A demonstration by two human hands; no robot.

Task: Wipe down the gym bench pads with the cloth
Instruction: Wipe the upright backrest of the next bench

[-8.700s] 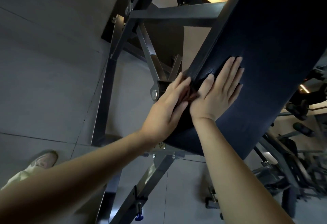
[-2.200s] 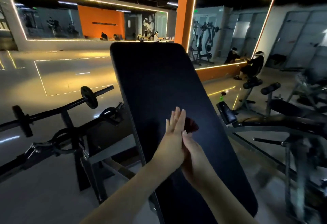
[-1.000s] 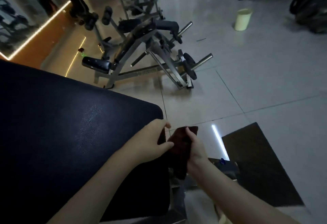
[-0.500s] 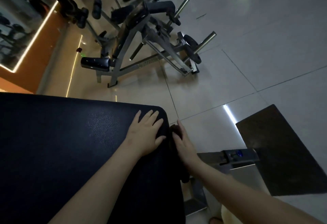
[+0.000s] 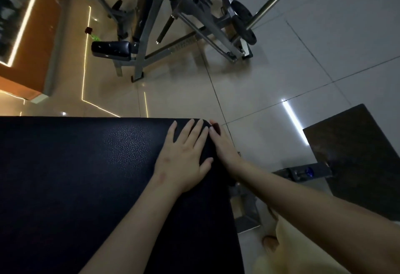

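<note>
A wide black bench pad (image 5: 86,176) fills the lower left of the head view. My left hand (image 5: 186,156) lies flat on its top near the right corner, fingers straight and spread. My right hand (image 5: 223,146) presses against the pad's right side edge with straight fingers. A dark red cloth (image 5: 216,127) sits under those fingers; only a small tip of it shows at the pad's corner, the rest is hidden between hand and pad.
A grey plate-loaded machine (image 5: 194,31) with a small black pad stands on the tiled floor beyond the bench. A dark floor mat (image 5: 357,154) lies to the right. The bench's metal frame (image 5: 303,173) shows below my right forearm. An orange wall base runs along the left.
Both hands have slid up along the pad's right edge toward its far corner. The cloth, held loose between both hands a second ago, is now pressed against the side edge by my right hand.
</note>
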